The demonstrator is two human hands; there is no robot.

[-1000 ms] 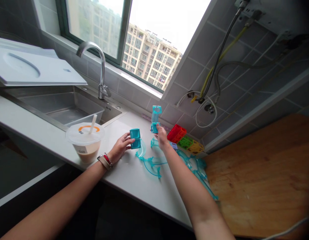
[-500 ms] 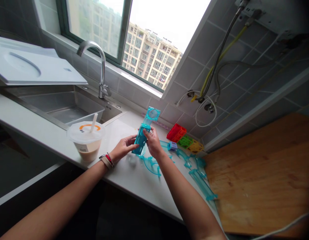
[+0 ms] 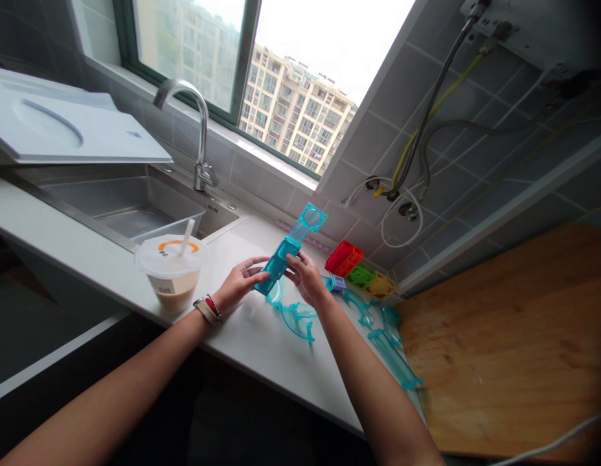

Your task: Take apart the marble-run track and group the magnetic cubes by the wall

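Note:
Between both hands, above the white counter, is a teal plastic toy assembly (image 3: 278, 261), tilted up to the right. Its lower part is blocky with rectangular openings; a clear tube leads to a square end with a round hole at the top. My left hand (image 3: 241, 285) grips the lower left end, thumb across the front. My right hand (image 3: 306, 277) pinches its right side near the middle. Just below and behind it, a clear teal ring-shaped piece (image 3: 277, 292) is partly hidden. A curved teal track piece (image 3: 296, 322) lies on the counter under the hands.
Left of my hands stands a lidded drink cup (image 3: 171, 272) with a straw, by the steel sink (image 3: 106, 200). To the right lie red (image 3: 344, 257), green (image 3: 361, 275) and yellow blocks (image 3: 381, 285), and several teal track pieces (image 3: 395, 357). A wooden board (image 3: 514, 336) bounds the right.
The toy assembly has turned, its top end leaning further right and its face rotated. My right hand has shifted slightly right with it; my left hand keeps its hold.

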